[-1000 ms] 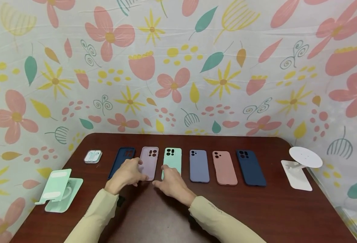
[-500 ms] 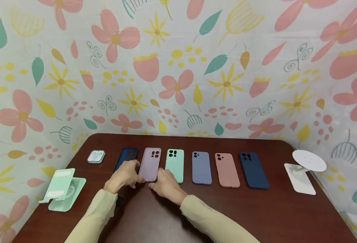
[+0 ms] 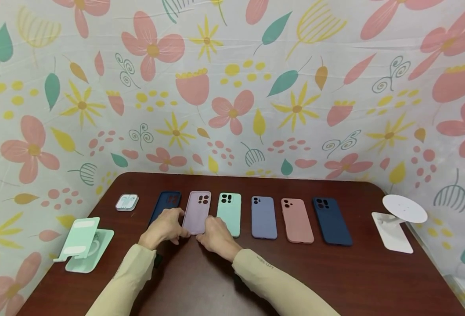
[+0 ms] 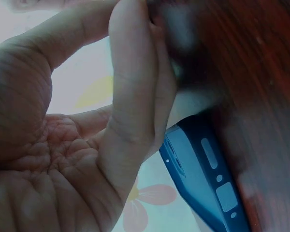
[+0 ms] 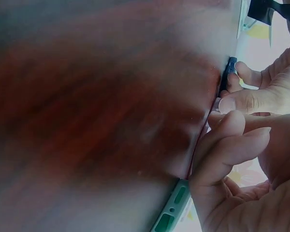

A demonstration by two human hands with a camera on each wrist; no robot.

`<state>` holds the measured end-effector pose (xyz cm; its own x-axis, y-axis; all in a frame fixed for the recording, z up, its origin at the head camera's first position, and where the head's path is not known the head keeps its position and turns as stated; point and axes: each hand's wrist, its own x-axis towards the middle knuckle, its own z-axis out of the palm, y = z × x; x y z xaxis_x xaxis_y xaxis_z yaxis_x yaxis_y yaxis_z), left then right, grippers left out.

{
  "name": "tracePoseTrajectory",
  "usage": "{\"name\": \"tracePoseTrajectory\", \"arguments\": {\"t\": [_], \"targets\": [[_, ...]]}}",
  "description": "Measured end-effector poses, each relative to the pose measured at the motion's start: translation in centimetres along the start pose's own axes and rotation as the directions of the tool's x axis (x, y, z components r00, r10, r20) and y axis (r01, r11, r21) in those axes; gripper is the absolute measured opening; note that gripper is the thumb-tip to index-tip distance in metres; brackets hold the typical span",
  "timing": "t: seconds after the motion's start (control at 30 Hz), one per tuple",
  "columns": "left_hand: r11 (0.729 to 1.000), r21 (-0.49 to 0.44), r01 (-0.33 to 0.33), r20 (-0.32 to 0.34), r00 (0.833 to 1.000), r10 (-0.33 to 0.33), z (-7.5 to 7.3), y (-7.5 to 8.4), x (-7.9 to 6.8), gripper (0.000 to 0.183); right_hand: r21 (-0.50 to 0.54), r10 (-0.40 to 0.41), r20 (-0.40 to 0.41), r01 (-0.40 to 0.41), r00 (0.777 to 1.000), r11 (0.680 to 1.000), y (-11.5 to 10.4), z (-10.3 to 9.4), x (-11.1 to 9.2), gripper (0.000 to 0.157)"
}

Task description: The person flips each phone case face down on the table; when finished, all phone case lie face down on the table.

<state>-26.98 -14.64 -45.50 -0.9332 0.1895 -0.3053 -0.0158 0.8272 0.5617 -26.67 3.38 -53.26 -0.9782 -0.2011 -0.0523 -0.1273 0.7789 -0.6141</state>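
A light purple phone case [image 3: 196,214] lies on the table, inner side up, between both hands. My left hand [image 3: 165,229] holds its lower left corner, thumb at the bottom edge and fingers along the left side. At the lower right corner my right hand [image 3: 218,239] grips with bent fingers. In the right wrist view the left thumb [image 5: 249,101] touches the end of the case. A dark blue case [image 3: 164,204] is partly hidden behind the left hand; its side cutouts show in the left wrist view. The mint phone case [image 3: 232,215] lies right beside the right hand.
Rightward in the row lie a blue-grey case [image 3: 264,218], a pink case [image 3: 297,221] and a navy case [image 3: 332,223]. Boxed earphones [image 3: 127,202] and a mint stand [image 3: 86,245] are at left. A white stand [image 3: 392,230] stands at the right edge.
My right hand has moved left from the mint case to the purple case's lower right corner. The left thumb has drawn back to its lower left corner. The head view has shifted slightly.
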Motion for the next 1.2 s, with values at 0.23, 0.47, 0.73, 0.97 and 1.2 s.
{"name": "tracePoseTrajectory", "arguments": {"t": [0.23,0.47,0.73,0.97,1.2], "targets": [[0.999,-0.039,-0.007,0.034,0.999,0.009,0.3,-1.0,0.9,0.081,-0.046,0.018,0.007,-0.017,1.0,0.999,-0.5,0.0,0.0,0.022],[0.999,-0.038,-0.011,-0.038,0.999,0.01,0.4,-0.1,-0.4,0.069,-0.042,0.045,0.007,-0.045,0.999,0.998,-1.1,-0.3,-0.5,0.029],[1.0,0.019,0.004,-0.157,0.988,-0.001,0.9,0.5,-0.6,0.067,-0.001,-0.039,-0.063,0.039,0.997,0.999,-0.3,0.6,-0.9,0.034],[1.0,0.027,0.014,-0.183,0.983,-0.009,1.1,0.7,-0.2,0.068,0.072,-0.101,-0.102,0.108,0.99,0.992,-2.4,-1.6,-3.1,0.039],[1.0,-0.005,0.018,-0.172,0.985,-0.019,1.1,0.7,-0.1,0.068,0.096,-0.127,-0.163,0.144,0.978,0.985,-3.0,-2.3,-3.6,0.046]]}}
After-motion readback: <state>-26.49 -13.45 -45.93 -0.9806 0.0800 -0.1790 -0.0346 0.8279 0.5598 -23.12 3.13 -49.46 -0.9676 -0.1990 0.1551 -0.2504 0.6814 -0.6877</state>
